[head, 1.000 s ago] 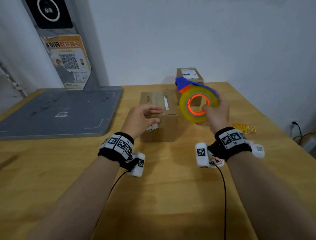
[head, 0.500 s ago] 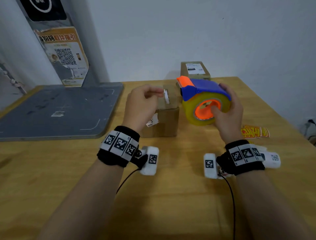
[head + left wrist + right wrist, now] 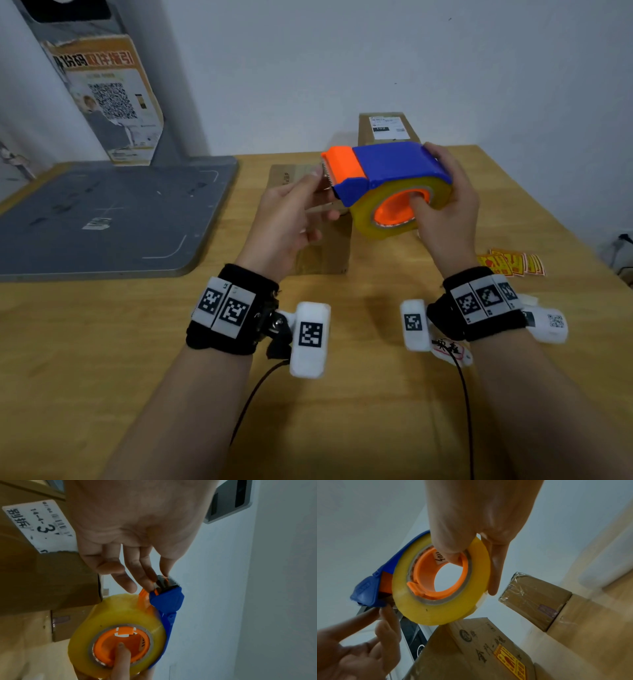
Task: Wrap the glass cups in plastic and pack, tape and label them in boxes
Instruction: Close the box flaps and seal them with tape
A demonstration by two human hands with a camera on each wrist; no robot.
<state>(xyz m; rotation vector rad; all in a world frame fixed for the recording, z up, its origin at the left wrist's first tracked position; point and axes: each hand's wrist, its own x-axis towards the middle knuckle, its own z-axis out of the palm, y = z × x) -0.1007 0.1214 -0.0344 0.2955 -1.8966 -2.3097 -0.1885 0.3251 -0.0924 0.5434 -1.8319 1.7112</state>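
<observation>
My right hand (image 3: 442,192) holds a blue and orange tape dispenser (image 3: 394,171) with a yellowish roll above the table, thumb inside the orange core (image 3: 426,577) and fingers over the blue cover. At its serrated metal cutter (image 3: 167,582), the thumb and fingertips of my left hand (image 3: 320,180) pinch the tape end. A closed cardboard box (image 3: 325,253) with a white label (image 3: 39,524) stands just under and behind both hands. A second, taped and labelled box (image 3: 388,128) sits against the wall. No glass cup shows.
Red and yellow stickers (image 3: 510,263) lie on the wooden table (image 3: 102,342) at the right. A grey board (image 3: 102,219) covers the left rear, with a poster stand (image 3: 109,99) behind it. A white wall closes off the back.
My right hand lifted the dispenser and turned it so the blue cover faces up. My left hand left the top of the near box and rose to the cutter.
</observation>
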